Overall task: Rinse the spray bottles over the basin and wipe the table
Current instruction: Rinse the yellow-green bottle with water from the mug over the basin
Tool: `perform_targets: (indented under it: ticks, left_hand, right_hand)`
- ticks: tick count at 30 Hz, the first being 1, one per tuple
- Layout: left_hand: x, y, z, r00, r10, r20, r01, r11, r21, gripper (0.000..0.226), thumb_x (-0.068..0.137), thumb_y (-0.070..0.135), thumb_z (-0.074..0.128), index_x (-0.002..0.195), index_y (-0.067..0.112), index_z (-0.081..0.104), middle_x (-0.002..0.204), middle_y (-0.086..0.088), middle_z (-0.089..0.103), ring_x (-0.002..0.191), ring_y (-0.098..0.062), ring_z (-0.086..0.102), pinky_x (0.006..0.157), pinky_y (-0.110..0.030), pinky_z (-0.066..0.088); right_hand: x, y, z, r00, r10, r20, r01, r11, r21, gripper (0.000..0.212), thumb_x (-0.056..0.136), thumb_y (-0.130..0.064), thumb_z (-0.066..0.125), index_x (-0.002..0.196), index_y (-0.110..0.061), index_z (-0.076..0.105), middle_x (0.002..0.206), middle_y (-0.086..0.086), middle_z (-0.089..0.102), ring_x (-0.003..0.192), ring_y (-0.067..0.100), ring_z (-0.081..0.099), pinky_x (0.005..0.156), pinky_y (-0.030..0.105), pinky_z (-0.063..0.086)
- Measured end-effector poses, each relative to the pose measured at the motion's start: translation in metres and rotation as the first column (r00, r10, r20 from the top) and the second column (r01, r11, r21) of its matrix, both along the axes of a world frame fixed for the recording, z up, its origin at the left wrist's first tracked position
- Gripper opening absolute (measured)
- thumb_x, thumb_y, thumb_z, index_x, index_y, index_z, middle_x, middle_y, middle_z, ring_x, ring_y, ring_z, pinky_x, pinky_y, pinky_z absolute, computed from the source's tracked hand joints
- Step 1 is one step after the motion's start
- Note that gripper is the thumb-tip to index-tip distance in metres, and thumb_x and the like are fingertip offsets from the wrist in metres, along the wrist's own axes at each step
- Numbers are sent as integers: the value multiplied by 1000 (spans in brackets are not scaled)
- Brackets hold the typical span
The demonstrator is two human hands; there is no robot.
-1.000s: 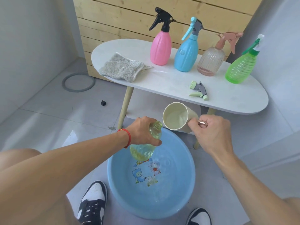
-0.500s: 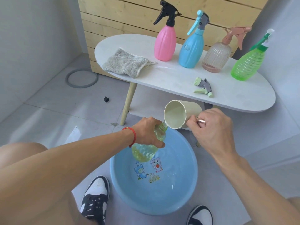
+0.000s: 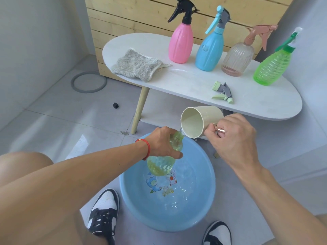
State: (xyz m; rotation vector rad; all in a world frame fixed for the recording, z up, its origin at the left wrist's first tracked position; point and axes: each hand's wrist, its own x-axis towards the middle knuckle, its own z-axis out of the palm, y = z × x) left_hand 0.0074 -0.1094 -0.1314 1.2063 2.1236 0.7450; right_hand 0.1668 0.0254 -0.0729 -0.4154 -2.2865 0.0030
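My left hand [image 3: 163, 142] grips a clear yellow-green bottle [image 3: 161, 164] by its neck, without its sprayer, tilted over the blue basin [image 3: 203, 209] on the floor. My right hand [image 3: 233, 137] holds a cream cup [image 3: 200, 122] by its handle, tipped on its side with its mouth at the bottle's opening; a thin stream of water runs from the cup's lip. On the white table [image 3: 194, 87] stand a pink bottle [image 3: 180, 43], a blue bottle [image 3: 210, 50], a clear pinkish bottle [image 3: 237, 59] and a green bottle [image 3: 272, 66]. A loose sprayer head [image 3: 223, 92] and a grey cloth [image 3: 136, 65] lie there too.
The table has a wooden leg [image 3: 139, 110] and a lower shelf just behind the basin. My shoes [image 3: 104, 214] flank the basin. A grey ring [image 3: 88, 82] and a small black object [image 3: 115, 105] lie on the tiled floor. Wooden slats back the table.
The cup has tipped further and moved closer to the bottle's mouth, and both hands have risen slightly over the basin. My view has shifted a little.
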Motion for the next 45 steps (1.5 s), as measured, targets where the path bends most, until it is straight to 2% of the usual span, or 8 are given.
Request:
perform_targets:
  ticks: [6, 12, 22, 28, 35, 38, 40, 45]
  left_hand:
    - [-1, 0, 2, 1000, -6, -20, 6, 1000, -23, 43, 71, 37, 89, 73, 25, 48, 67, 9, 43, 57, -8, 41, 49, -20, 31]
    - [-1, -1, 1, 1000, -15, -26, 14, 1000, -21, 44, 71, 38, 89, 74, 28, 47, 68, 10, 44, 59, -7, 42, 51, -20, 31]
    - [-3, 1, -1, 1000, -23, -20, 22, 999, -28, 52, 71, 42, 89, 108, 19, 60, 88, 7, 56, 85, -17, 55, 69, -26, 46]
    - [-4, 2, -4, 999, -25, -30, 24, 999, -33, 62, 70, 45, 89, 117, 17, 61, 96, 4, 58, 90, -20, 56, 74, -29, 49]
    - [-5, 2, -6, 999, -26, -35, 25, 999, -29, 56, 68, 46, 89, 110, 18, 64, 92, 2, 63, 87, -19, 59, 73, -32, 53]
    - [-6, 3, -8, 999, -19, -49, 18, 1000, -17, 47, 68, 46, 89, 96, 22, 60, 77, 8, 54, 71, -13, 52, 58, -24, 41]
    - [-7, 4, -9, 999, -17, -50, 17, 1000, -6, 50, 68, 47, 89, 100, 21, 60, 74, 13, 48, 67, -8, 48, 55, -19, 35]
    - [-8, 5, -10, 999, -24, -44, 25, 999, 25, 52, 67, 48, 89, 107, 22, 68, 86, 6, 66, 81, -16, 61, 66, -26, 48]
  right_hand:
    - [-1, 1, 1, 999, 38, -27, -36, 999, 39, 36, 83, -12, 56, 60, -22, 30, 59, -8, 29, 65, 21, 37, 57, 27, 29]
    - [-2, 1, 2, 997, 71, -35, -68, 995, 76, 35, 85, -11, 56, 61, -22, 31, 60, -7, 31, 64, 25, 44, 55, 31, 37]
    - [-1, 2, 0, 998, 63, -13, -60, 985, 162, 34, 85, -6, 59, 55, -11, 43, 55, 4, 46, 67, 31, 54, 55, 36, 47]
    - [-1, 2, 1, 997, 73, 18, -75, 968, 240, 35, 87, -6, 60, 56, -10, 45, 56, 4, 48, 69, 31, 55, 58, 38, 50]
    - [-2, -1, 2, 994, 104, 19, -104, 942, 318, 35, 89, -6, 60, 57, -10, 45, 57, 4, 46, 69, 32, 56, 57, 37, 48]
    - [-2, -2, 3, 993, 118, 20, -117, 929, 351, 34, 86, -3, 61, 57, -10, 45, 57, 5, 45, 68, 32, 55, 55, 40, 47]
    - [-3, -4, 4, 993, 118, 20, -117, 918, 379, 33, 86, -3, 61, 58, -9, 45, 57, 6, 45, 68, 32, 56, 54, 40, 46]
    - [-2, -8, 8, 989, 143, 33, -143, 890, 433, 33, 85, -3, 61, 58, -10, 44, 58, 7, 45, 71, 33, 60, 53, 41, 46]
